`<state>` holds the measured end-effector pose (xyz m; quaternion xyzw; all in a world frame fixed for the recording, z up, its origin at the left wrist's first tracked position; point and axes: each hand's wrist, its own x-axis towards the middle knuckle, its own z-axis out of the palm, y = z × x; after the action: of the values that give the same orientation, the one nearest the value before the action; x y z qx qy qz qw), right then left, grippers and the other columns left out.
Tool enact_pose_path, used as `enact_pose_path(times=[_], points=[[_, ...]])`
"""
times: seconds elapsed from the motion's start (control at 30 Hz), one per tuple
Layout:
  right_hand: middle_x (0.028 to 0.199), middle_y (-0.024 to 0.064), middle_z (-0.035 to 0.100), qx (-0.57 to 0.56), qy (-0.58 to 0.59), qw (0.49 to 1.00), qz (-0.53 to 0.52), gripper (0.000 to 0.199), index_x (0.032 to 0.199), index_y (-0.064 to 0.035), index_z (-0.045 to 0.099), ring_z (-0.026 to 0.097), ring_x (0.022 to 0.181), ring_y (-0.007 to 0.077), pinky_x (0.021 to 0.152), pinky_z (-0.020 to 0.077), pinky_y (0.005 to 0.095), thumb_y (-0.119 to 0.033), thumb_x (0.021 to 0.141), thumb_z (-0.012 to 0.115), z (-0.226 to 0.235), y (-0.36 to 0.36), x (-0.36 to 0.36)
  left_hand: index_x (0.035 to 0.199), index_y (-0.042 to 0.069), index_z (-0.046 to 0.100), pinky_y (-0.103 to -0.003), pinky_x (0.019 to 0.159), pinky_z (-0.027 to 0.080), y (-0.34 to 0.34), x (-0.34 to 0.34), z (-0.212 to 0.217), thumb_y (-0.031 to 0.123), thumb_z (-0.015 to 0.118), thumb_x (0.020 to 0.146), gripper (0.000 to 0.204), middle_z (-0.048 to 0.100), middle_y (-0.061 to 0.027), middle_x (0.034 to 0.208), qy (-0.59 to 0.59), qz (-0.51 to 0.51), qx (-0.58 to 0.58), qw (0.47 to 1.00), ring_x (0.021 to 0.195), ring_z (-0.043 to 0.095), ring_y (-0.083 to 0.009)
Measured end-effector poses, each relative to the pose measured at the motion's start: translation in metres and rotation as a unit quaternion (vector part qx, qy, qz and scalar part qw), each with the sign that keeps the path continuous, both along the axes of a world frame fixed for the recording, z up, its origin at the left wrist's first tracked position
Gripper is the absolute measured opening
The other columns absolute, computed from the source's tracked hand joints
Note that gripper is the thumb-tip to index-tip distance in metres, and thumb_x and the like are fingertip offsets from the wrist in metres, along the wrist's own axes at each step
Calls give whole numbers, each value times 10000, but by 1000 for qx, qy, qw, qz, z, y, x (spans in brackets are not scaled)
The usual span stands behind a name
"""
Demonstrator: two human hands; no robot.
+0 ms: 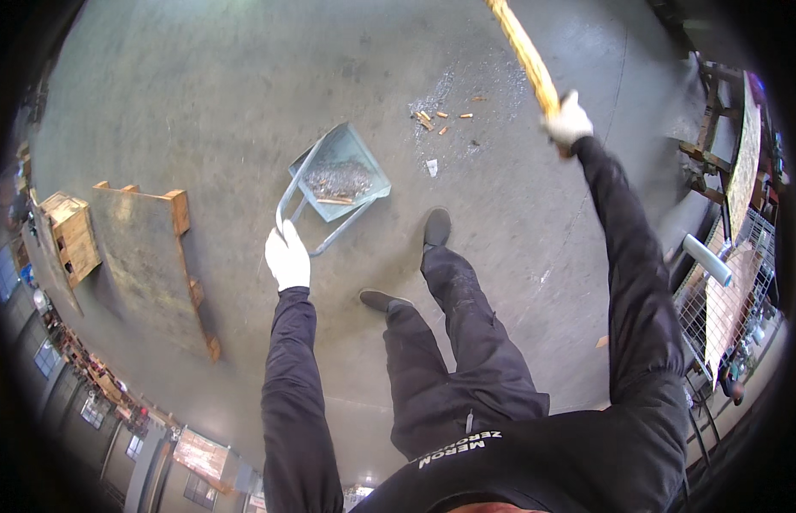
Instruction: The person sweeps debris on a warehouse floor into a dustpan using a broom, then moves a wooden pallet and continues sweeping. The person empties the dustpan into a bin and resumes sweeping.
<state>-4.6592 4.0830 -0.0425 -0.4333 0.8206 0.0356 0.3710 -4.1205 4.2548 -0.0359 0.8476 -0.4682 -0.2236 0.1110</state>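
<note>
My left hand (287,256), in a white glove, is closed around the bent tubular handle of a pale grey-green dustpan (368,158). Shiny shavings or bits and a thin stick lie inside the pan. In my right hand (569,122), also gloved in white, is a long yellow pole (528,56), held out to the far right. Its far end runs out of the picture, so what it carries is hidden. On the floor between the two hands lie glittery debris (456,84), several small brownish pieces (425,120) and a white scrap (432,168).
To the left, a wooden panel with blocks (137,256) lies beside a wooden crate (71,232). A wire mesh cage (757,295) holding sheets and a pale tube (707,259) stands at right, near wooden pallets (711,154). My shoes (437,227) are on the grey floor.
</note>
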Motion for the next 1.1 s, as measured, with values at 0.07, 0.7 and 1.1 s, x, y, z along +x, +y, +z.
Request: enact_pose_path(times=[0.07, 0.7, 1.1], points=[[881, 191, 644, -82, -74, 989, -102, 715, 1367, 3, 243, 637, 583, 232, 508, 530, 422, -170, 799, 640, -44, -64, 3, 867, -49, 588, -483, 711, 441, -12, -6, -7, 369, 480, 983, 447, 619, -261, 824, 10, 0, -4, 1000, 793, 595, -426], [959, 220, 673, 124, 128, 966, 186, 861, 1515, -312, 225, 657, 875, 399, 767, 515, 483, -30, 767, 547, 83, 230, -77, 843, -22, 582, -495, 716, 486, -93, -89, 4, 409, 428, 988, 480, 638, -261, 775, 7, -236, 57, 970, 755, 632, -432], [1178, 227, 637, 239, 68, 968, -42, 989, 1544, -159, 62, 642, 1085, 336, 939, 501, 411, -274, 753, 645, -74, 242, 69, 998, -52, 540, -505, 804, 471, -95, -66, -14, 467, 377, 1001, 544, 627, -321, 926, 101, -272, 85, 953, 905, 612, -464]])
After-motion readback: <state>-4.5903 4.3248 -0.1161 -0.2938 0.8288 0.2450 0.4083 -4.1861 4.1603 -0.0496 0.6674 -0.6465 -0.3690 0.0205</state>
